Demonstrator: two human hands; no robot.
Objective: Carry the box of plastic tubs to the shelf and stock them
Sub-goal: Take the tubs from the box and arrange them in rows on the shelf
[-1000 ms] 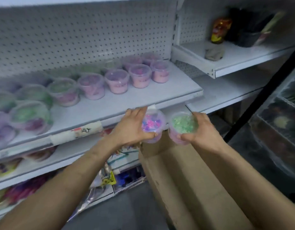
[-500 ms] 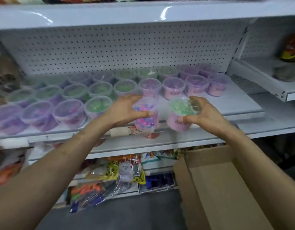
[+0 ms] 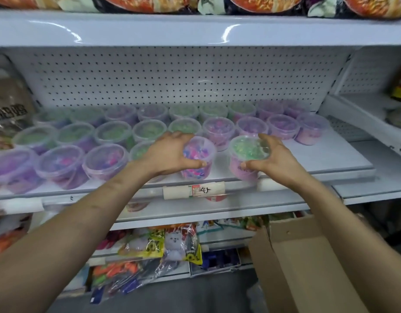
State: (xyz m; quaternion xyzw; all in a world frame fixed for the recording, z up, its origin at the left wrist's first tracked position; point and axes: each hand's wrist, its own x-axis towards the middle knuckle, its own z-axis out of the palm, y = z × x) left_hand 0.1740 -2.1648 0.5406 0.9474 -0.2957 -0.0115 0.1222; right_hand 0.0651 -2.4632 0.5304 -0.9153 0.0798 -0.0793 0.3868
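While the left grip (image 3: 172,154) curls round a pink-bead tub (image 3: 203,152) and the right grip (image 3: 273,161) round a green-topped tub (image 3: 246,149), both at the front of the shelf (image 3: 326,154), stocking seems midway; next, let go and reach into the cardboard box (image 3: 308,267).

Noodle packets (image 3: 262,3) up top, handwritten price tag (image 3: 194,190), bagged toys (image 3: 172,242) below, brown bag (image 3: 9,109) left.
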